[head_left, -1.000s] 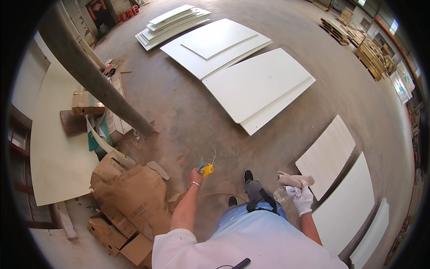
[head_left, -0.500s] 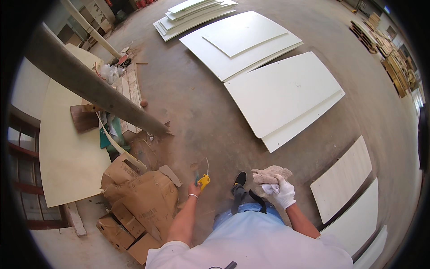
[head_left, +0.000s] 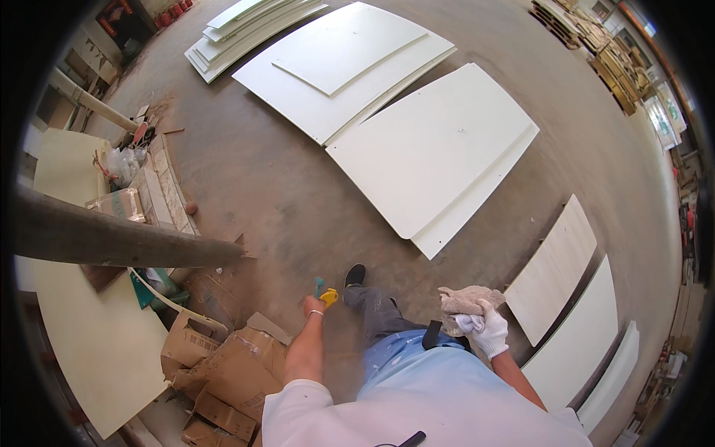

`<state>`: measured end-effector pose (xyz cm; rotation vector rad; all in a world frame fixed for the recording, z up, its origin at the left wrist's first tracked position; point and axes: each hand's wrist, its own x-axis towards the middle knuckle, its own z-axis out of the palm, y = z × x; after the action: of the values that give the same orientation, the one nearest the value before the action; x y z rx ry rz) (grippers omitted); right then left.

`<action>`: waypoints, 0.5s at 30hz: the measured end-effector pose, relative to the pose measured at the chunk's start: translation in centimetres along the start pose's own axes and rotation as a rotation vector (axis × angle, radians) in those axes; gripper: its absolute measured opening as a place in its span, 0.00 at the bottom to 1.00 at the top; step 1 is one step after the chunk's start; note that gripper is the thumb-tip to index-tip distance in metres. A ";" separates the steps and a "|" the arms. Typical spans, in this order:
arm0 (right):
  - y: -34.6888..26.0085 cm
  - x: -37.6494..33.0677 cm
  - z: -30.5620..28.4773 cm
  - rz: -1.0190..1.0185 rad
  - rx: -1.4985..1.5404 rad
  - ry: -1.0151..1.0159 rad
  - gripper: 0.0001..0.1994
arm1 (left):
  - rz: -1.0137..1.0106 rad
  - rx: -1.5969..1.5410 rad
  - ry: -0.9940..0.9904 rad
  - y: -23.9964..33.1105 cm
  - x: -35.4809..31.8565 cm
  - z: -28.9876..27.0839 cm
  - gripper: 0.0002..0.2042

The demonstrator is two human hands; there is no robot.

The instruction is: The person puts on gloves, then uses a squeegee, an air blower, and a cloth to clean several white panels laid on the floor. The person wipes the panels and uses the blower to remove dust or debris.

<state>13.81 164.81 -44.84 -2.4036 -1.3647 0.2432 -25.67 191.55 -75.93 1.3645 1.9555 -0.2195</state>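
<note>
My bare left hand point(head_left: 313, 306) is closed around a yellow air blow gun point(head_left: 328, 297), held low over the concrete floor. A teal part point(head_left: 319, 287) sticks up beside it; whether that is a separate tool I cannot tell. On the right, my right hand point(head_left: 491, 331) wears a white knit glove and grips a bunched beige rag point(head_left: 471, 300). A crumpled whitish cloth point(head_left: 467, 322) is pressed under the rag in the same grip. Both hands are away from the panels, and my dark shoe point(head_left: 355, 275) is between them.
White panels point(head_left: 439, 149) lie on the floor ahead, with a stack point(head_left: 238, 37) farther back. Several narrower panels point(head_left: 555, 272) lie at my right. To the left are flattened cardboard boxes point(head_left: 242, 365), a slanting post point(head_left: 134, 242) and a cream sheet point(head_left: 89, 335). Wooden pallets point(head_left: 614, 78) stand far right.
My view has turned and shifted, so the panels ahead sit farther left and the post lower. My foot has stepped forward. Both hands keep hold of their things; the gun's thin nozzle no longer shows clearly.
</note>
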 end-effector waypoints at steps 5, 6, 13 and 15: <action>-0.4 1.7 0.2 0.242 -0.170 -0.138 0.25 | -0.012 -0.031 0.112 1.7 5.6 0.0 0.14; -0.8 2.3 0.1 0.237 -0.128 -0.114 0.25 | -0.041 -0.031 0.114 2.4 6.9 -0.4 0.14; -5.7 7.3 1.0 0.372 -0.015 0.002 0.25 | 0.004 -0.035 -0.104 5.3 12.1 -2.1 0.09; -7.2 7.6 1.2 0.458 0.024 0.032 0.25 | 0.017 -0.154 -0.162 6.7 12.8 -2.0 0.08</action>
<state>11.66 174.95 -42.90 -2.6571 -0.7752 0.3338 -22.91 204.96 -81.05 1.2243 1.7877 -0.1626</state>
